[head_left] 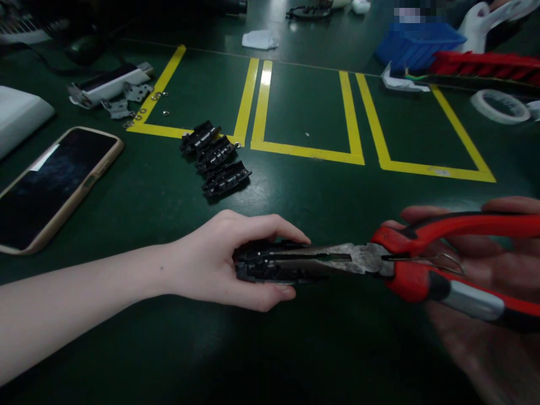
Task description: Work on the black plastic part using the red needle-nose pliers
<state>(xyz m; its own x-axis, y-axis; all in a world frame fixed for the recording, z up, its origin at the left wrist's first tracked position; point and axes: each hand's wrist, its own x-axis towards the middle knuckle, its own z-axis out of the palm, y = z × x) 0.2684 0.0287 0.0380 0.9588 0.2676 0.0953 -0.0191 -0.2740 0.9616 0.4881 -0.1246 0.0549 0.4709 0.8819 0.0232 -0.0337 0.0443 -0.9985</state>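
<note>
My left hand (pixel 236 259) is closed around a black plastic housing part (pixel 257 266), holding it just above the green table. The fingers lie along its far side and the thumb along its near side. In my right hand (pixel 476 281) are long-nose pliers (pixel 373 259) with red and black handles. Their jaws point left and reach over the housing part; what the tips grip, if anything, I cannot make out. Beyond my left hand, three similar black plastic parts (pixel 217 157) lie side by side.
A phone (pixel 59 180) lies at the left, near metal brackets (pixel 126 101) and small rings (pixel 141 112). Yellow tape (pixel 312 153) marks rectangles on the table (pixel 295 197). A tape roll (pixel 500 107), a red rack (pixel 485 67) and a blue bin (pixel 417 45) stand at the right.
</note>
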